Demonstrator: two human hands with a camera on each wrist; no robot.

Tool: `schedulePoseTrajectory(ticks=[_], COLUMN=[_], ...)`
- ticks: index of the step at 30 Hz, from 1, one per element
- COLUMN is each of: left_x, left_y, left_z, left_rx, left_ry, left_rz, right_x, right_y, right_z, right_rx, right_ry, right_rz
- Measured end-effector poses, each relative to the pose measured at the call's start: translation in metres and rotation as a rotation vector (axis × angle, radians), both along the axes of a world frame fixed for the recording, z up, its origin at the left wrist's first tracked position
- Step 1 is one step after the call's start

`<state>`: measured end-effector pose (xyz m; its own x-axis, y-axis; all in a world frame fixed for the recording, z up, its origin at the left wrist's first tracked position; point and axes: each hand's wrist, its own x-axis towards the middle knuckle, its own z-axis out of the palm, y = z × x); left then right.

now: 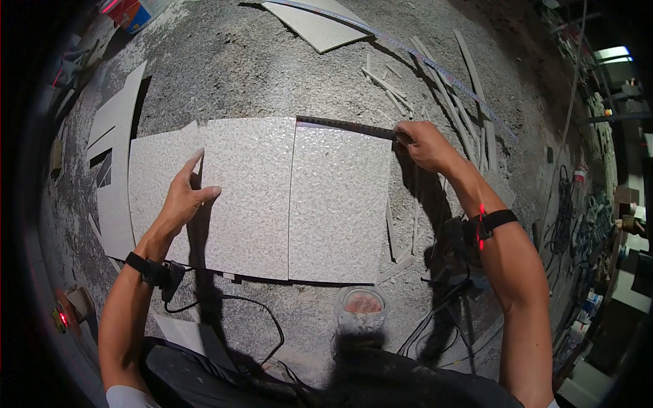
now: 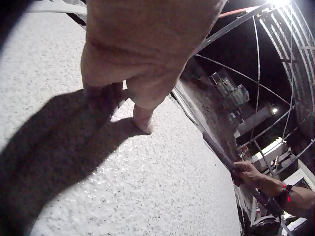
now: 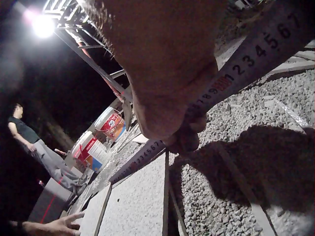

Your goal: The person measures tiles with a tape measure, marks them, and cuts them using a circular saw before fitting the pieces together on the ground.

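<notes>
Speckled pale tiles lie side by side in front of me: a middle tile [image 1: 248,197], a right tile [image 1: 340,204] and a left tile [image 1: 160,197]. Along the far edge of the right tile runs a measuring tape blade [image 1: 347,126], its numbers readable in the right wrist view [image 3: 251,59]. My right hand [image 1: 425,146] grips this blade at the tile's far right corner, thumb and fingers curled round it. My left hand [image 1: 185,194] is over the seam between left and middle tiles, thumb and fingers spread; its thumb tip [image 2: 143,125] is right at the tile surface.
Thin cut strips [image 1: 449,102] and a large offcut [image 1: 320,27] lie on rough gravelly ground beyond. A notched panel [image 1: 115,156] is at far left. Close to my legs stands a tub [image 1: 362,302]; a black cable [image 1: 272,319] loops nearby. A person [image 3: 34,142] stands beyond buckets [image 3: 91,150].
</notes>
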<state>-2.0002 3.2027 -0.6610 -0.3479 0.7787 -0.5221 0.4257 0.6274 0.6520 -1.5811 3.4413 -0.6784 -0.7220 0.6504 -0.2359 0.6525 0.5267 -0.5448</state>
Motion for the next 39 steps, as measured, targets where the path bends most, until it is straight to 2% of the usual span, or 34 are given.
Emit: schedulePoseTrajectory(ticks=[39], left_x=[-0.005], left_y=[-0.004], left_z=[-0.01], left_rx=[0.06], left_ry=[0.004], left_rz=[-0.027], right_x=[-0.001], right_y=[0.0], right_z=[-0.002], right_rx=[0.027], right_ry=[-0.061], right_rz=[-0.015])
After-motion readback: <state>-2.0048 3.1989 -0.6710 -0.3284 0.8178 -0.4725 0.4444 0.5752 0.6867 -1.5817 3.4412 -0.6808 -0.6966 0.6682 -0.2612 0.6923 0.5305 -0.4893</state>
